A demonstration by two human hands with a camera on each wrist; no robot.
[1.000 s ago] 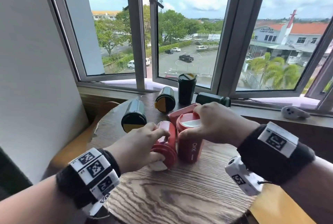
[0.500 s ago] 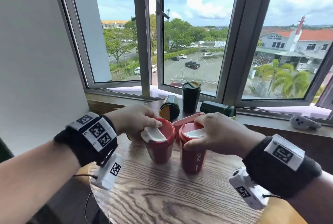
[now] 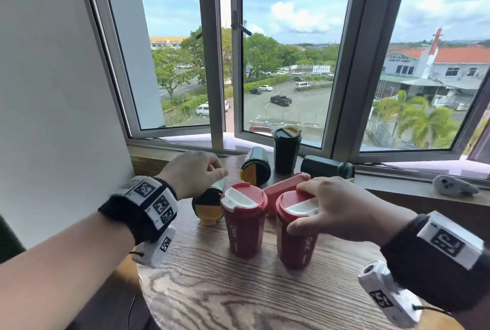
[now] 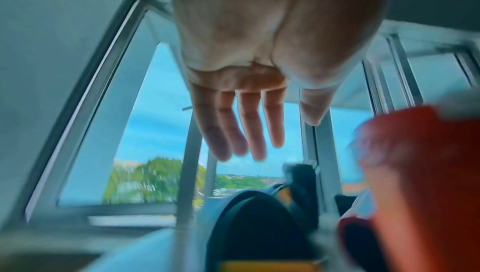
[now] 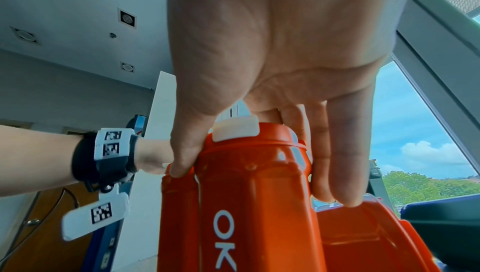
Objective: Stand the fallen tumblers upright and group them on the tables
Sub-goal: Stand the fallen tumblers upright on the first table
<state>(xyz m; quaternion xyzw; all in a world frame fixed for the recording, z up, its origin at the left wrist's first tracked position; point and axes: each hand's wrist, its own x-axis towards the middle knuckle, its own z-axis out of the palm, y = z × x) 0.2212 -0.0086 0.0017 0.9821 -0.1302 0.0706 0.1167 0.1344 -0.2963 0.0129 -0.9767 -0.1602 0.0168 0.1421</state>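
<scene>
Two red tumblers stand upright near the middle of the round wooden table point(image 3: 238, 295). My right hand point(image 3: 322, 205) grips the lid of the right red tumbler point(image 3: 298, 247), thumb in front and fingers behind point(image 5: 337, 184). The left red tumbler point(image 3: 244, 226) stands free. A third red tumbler point(image 3: 285, 187) lies on its side behind them. My left hand point(image 3: 197, 173) hovers with relaxed fingers point(image 4: 249, 132), holding nothing, just above a fallen dark green tumbler point(image 3: 208, 206). Another green tumbler point(image 3: 256, 168) lies further back, one point(image 3: 287, 149) stands upright, and one point(image 3: 327, 168) lies to its right.
The table is tucked into a window corner, with a white wall point(image 3: 53, 117) on the left and the wooden sill point(image 3: 397, 183) behind. A small grey object point(image 3: 454, 185) rests on the sill at the right. The table's front part is bare wood.
My left hand stood the left red tumbler upright, let go of it and moved back-left over the fallen green tumbler. My right hand kept its grip on the right red tumbler.
</scene>
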